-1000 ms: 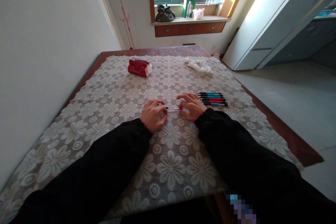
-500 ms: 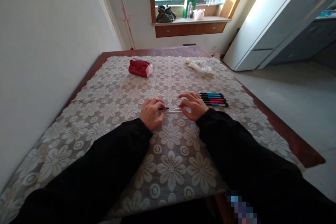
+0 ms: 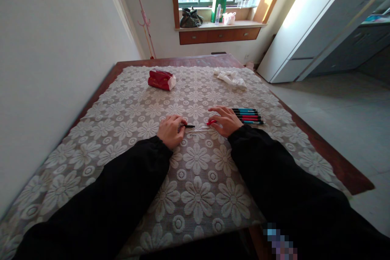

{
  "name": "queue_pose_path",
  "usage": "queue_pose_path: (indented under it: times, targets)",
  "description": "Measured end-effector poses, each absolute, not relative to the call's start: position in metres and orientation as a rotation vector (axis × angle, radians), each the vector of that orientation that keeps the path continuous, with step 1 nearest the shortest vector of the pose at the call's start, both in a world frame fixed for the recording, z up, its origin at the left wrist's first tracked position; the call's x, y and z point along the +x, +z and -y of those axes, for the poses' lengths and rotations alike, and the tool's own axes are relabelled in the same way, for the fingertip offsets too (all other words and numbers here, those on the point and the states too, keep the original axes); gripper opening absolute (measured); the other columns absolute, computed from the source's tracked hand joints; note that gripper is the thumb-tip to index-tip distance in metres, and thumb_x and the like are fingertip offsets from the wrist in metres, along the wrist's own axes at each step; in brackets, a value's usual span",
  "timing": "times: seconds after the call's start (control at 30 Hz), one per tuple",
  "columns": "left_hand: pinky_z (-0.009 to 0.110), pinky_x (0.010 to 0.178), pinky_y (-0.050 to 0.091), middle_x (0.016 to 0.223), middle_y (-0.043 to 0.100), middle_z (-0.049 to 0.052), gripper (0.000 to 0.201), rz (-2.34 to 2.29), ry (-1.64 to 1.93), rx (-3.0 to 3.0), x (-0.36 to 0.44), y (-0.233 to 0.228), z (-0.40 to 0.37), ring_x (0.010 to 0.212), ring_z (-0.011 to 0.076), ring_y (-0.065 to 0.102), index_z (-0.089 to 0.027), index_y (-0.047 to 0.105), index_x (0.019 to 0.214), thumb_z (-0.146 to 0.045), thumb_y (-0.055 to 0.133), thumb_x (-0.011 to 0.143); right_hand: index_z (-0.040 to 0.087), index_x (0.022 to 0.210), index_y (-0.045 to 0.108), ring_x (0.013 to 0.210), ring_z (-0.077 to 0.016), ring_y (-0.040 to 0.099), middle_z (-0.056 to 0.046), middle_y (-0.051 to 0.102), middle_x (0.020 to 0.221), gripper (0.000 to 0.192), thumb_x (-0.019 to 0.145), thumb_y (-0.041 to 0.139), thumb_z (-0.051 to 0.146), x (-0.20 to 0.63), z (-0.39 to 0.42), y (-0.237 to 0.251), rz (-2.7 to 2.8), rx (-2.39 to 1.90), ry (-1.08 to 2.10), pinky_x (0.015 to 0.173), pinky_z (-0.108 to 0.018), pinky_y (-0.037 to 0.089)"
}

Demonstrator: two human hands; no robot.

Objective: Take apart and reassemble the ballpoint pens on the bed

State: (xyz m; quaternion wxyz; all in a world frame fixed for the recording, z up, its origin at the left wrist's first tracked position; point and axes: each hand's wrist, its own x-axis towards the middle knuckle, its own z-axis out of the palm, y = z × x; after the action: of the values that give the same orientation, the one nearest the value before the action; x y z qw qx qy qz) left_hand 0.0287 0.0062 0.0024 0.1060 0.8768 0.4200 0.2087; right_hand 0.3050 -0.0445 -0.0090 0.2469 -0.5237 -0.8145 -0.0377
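On the patterned tablecloth, my left hand (image 3: pixel 171 131) pinches a slim black pen part (image 3: pixel 189 126), whose end points right. My right hand (image 3: pixel 225 122) has thumb and fingers closed around a short red pen part (image 3: pixel 211 122). Thin whitish sticks, perhaps pen refills (image 3: pixel 199 130), lie between the hands; their right ends run under my right fingers. Just beyond the right hand, several pens (image 3: pixel 248 116) in black, blue and red lie side by side in a row.
A red tissue pack (image 3: pixel 161 80) lies at the far left of the lace tablecloth (image 3: pixel 198 195), and a crumpled white plastic bag (image 3: pixel 230 78) at the far right. The wooden table edge (image 3: pixel 350 172) shows on the right. Bags stand on the windowsill (image 3: pixel 207 27).
My left hand has moved slightly left, away from the white sticks, and more of the black part shows. The right fingers have shifted, so more of the red part is visible.
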Motion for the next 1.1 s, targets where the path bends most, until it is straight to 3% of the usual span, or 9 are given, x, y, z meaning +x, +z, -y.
queue_pose_path:
  times: [0.2,0.4,0.57,0.87,1.1]
  targets:
    - [0.048,0.094,0.046,0.114,0.070,0.006,0.015,-1.229,0.652,2.591,0.028,0.002,-0.007,0.113,0.0308,0.059,-0.025,0.071,0.097,-0.024,0.060,0.087,0.025,0.090,0.073,0.130,-0.0321,0.050,-0.007,0.063,0.135,0.008,0.086,0.068,0.022,0.305,0.044,-0.010,2.230,-1.446,-0.098,0.108,-0.054,0.039]
    - [0.047,0.093,0.047,0.112,0.070,0.006,0.016,-1.242,0.652,2.592,0.029,0.001,-0.006,0.111,0.0301,0.059,-0.025,0.071,0.099,-0.023,0.061,0.086,0.025,0.101,0.071,0.127,-0.0308,0.052,-0.007,0.063,0.136,0.013,0.089,0.067,0.026,0.300,0.046,-0.005,2.219,-1.395,-0.128,0.107,-0.052,0.040]
    - [0.045,0.096,0.046,0.114,0.069,0.005,0.024,-1.187,0.699,2.581,0.030,0.005,-0.004,0.112,0.0282,0.059,-0.025,0.069,0.106,-0.019,0.062,0.084,0.025,0.092,0.071,0.127,-0.0284,0.054,-0.006,0.066,0.132,0.007,0.091,0.064,0.024,0.297,0.047,-0.004,2.243,-1.293,-0.188,0.106,-0.049,0.041]
    - [0.045,0.100,0.044,0.116,0.069,0.004,0.020,-1.059,0.770,2.634,0.031,0.008,0.001,0.116,0.0263,0.057,-0.024,0.069,0.104,-0.017,0.062,0.087,0.028,0.088,0.077,0.129,-0.0310,0.051,-0.004,0.062,0.139,0.004,0.087,0.073,0.028,0.297,0.044,-0.010,2.259,-1.344,-0.123,0.107,-0.053,0.040]
    - [0.043,0.101,0.045,0.114,0.070,0.005,0.013,-1.015,0.807,2.614,0.032,0.009,0.001,0.114,0.0247,0.058,-0.024,0.071,0.101,-0.023,0.061,0.092,0.027,0.085,0.075,0.125,-0.0295,0.054,-0.004,0.065,0.135,0.008,0.089,0.068,0.024,0.292,0.046,-0.005,2.250,-1.343,-0.111,0.106,-0.052,0.040]
